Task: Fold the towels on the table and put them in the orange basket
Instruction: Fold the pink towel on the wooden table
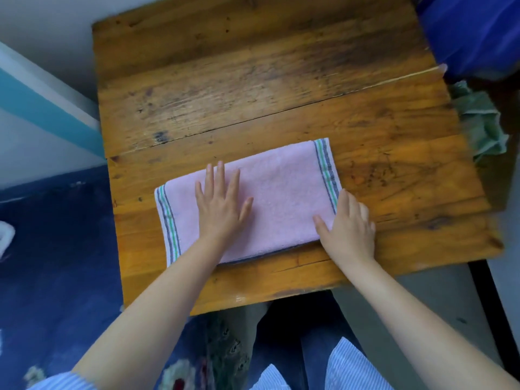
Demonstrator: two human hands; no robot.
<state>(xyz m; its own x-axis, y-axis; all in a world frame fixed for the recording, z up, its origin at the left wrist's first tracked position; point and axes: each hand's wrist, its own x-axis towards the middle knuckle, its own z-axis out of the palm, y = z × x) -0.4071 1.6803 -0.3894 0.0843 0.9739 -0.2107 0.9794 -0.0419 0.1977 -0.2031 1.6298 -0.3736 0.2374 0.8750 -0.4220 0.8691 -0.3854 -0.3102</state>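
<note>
The folded pink terry towel with striped ends (270, 192) lies on the near part of the worn wooden table (253, 80). The left hand (221, 205) presses it flat, fingers spread. The right hand (350, 228) grips its near right corner, the fingertips hidden underneath. A crumpled green cloth (481, 122), blurred, hangs past the table's right edge.

The person wears a light blue and white finely striped shirt (349, 367), its sleeves pushed up near the elbows, so both forearms are bare. One striped sleeve cuff (64, 382) shows at the near left edge. Dark blue denim trousers (312, 356) cover the legs.
</note>
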